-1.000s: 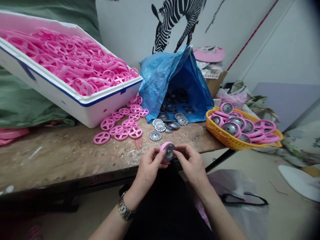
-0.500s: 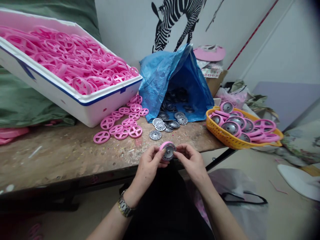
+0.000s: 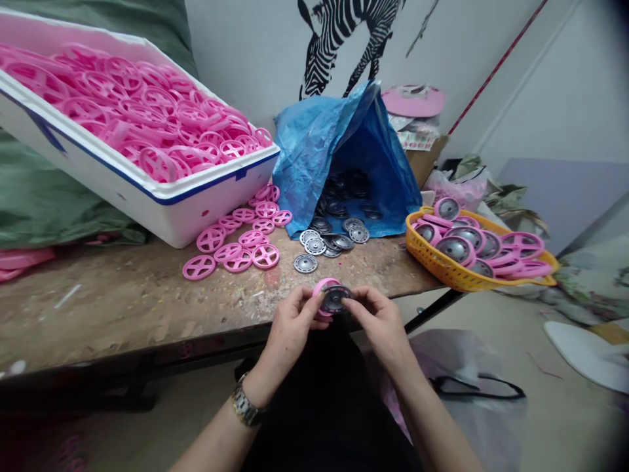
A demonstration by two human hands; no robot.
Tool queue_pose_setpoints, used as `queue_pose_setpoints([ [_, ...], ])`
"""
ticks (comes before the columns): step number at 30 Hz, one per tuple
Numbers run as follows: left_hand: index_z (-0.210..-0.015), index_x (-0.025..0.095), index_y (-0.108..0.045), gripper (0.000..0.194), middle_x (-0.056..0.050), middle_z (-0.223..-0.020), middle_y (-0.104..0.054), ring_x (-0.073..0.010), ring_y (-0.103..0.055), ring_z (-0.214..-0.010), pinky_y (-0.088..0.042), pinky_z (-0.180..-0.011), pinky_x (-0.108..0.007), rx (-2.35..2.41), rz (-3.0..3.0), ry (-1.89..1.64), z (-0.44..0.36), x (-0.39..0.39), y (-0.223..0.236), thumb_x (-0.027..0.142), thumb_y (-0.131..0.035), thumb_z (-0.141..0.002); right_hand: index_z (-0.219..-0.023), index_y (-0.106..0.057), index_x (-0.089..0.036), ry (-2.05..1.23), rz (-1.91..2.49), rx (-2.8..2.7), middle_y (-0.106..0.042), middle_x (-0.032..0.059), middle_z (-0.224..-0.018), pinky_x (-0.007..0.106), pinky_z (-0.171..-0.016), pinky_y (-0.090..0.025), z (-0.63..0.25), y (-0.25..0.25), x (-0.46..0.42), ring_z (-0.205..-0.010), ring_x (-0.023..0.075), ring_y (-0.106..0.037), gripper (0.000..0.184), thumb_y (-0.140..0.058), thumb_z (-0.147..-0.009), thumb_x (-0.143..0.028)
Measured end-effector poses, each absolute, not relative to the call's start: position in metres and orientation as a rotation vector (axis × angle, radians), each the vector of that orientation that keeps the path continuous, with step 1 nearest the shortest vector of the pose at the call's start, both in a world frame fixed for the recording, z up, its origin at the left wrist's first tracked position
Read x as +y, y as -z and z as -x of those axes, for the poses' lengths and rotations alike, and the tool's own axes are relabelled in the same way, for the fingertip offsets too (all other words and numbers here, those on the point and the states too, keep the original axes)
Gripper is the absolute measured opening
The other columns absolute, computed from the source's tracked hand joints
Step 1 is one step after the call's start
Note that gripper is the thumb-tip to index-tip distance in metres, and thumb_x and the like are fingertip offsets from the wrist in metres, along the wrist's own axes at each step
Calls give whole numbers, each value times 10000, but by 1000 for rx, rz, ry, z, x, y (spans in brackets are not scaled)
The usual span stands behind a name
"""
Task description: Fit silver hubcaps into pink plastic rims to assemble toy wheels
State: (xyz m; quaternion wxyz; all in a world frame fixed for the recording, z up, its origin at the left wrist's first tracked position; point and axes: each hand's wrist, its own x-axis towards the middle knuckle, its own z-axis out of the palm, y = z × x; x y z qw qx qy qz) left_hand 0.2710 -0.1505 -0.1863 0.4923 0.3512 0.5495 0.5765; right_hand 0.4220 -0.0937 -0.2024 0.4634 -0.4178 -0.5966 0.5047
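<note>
My left hand (image 3: 291, 322) and my right hand (image 3: 379, 317) pinch one small pink wheel (image 3: 323, 288) between them, just in front of the wooden table's front edge (image 3: 147, 341). A grey metal disc (image 3: 335, 299) sits in the wheel's face, under my right fingertips. Loose pink wheels (image 3: 238, 252) lie on the table to the left. Several grey discs (image 3: 314, 246) spill from an open blue plastic bag (image 3: 314, 151) straight ahead. A watch is on my left wrist.
A white foam box (image 3: 162, 203) heaped with pink wheels stands at the back left. An orange basket (image 3: 442, 265) of wheels fitted with grey discs hangs over the table's right end. Green cloth, a wall with a zebra picture and clutter lie behind.
The wheel has been turned slightly in my fingers and the grey disc now looks darker and more tilted. Both hands stay in the same place.
</note>
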Motion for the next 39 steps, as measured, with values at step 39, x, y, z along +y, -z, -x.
queue_pose_setpoints([
  [39, -1062, 142, -620, 361, -64, -893, -722, -171, -713, -773, -602, -692, -274, 1071, -842, -1287, -272, -158, 182, 393, -732, -828, -1207, -650, -222, -1388, 921, -1380, -737, 93, -1126, 388, -861, -544, -435, 205, -102, -1017, 256, -682, 483, -714, -802, -476],
])
